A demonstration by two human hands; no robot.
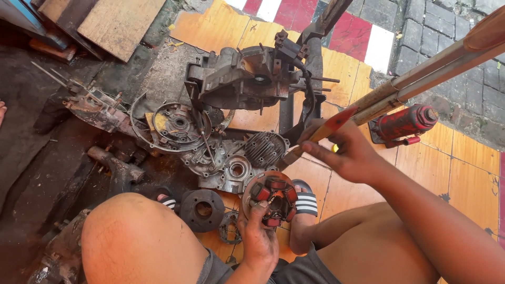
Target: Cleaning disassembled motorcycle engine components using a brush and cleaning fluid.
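- Stator plate: round, rust-brown disc w/ ring of coils wrapped in red and dark windings; greasy, worn. Held low centre, just above the person's knees, beside a sandalled foot.
- Left hand: fingers clenched on lower-left rim of stator plate, thumb on its face; hand oil-stained.
- Right hand: fingers wrapped round a long wooden handle, red-painted at the lower end, running up to the right edge of frame. Lower tip sits near the finned cylinder head; contact cannot be told.
- Engine crankcase: grey, grimy, resting on a dark metal frame over orange tiles.
- Crankcase half: lies on the floor just above stator plate.
- Round flywheel housing: left of that, open face up.
- Red bottle jack: on its side, right of the handle.
- Dark drum-like part: on the floor just left of stator plate.
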